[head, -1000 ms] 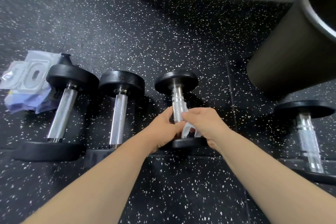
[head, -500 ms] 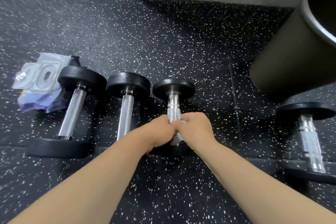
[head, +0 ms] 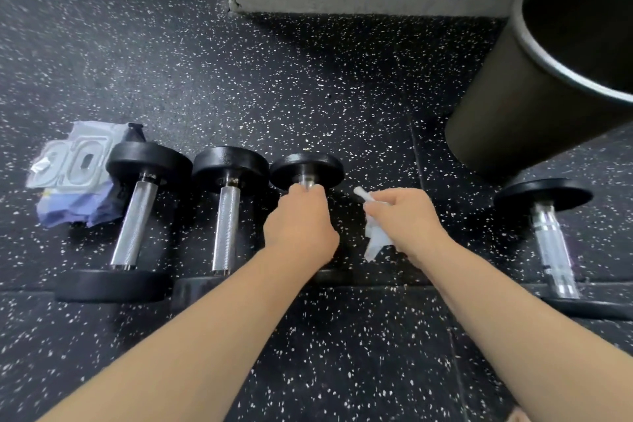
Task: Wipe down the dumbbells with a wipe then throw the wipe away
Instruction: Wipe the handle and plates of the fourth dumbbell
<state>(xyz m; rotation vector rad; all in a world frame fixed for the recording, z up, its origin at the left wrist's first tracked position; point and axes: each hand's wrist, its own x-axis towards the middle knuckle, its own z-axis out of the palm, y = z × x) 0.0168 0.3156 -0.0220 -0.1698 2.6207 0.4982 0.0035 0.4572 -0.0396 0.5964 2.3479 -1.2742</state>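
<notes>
Steadying at frame centre: dumbbell point(head: 306, 169) being gripped by left hand point(head: 301, 226), wipe point(head: 375, 243) being pinched by right hand point(head: 406, 219), apparently for wiping.

Speckled black rubber floor point(head: 308, 96) has a wipes pack point(head: 72, 175), three dumbbells point(head: 226, 216) side by side, a fourth dumbbell point(head: 551, 236) apart, and a bin point(head: 524, 96).

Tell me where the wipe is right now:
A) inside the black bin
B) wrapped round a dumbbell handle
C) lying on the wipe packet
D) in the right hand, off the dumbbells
D: the right hand holds the wipe over the floor, to the right of the dumbbell whose handle the left hand grips.
</notes>
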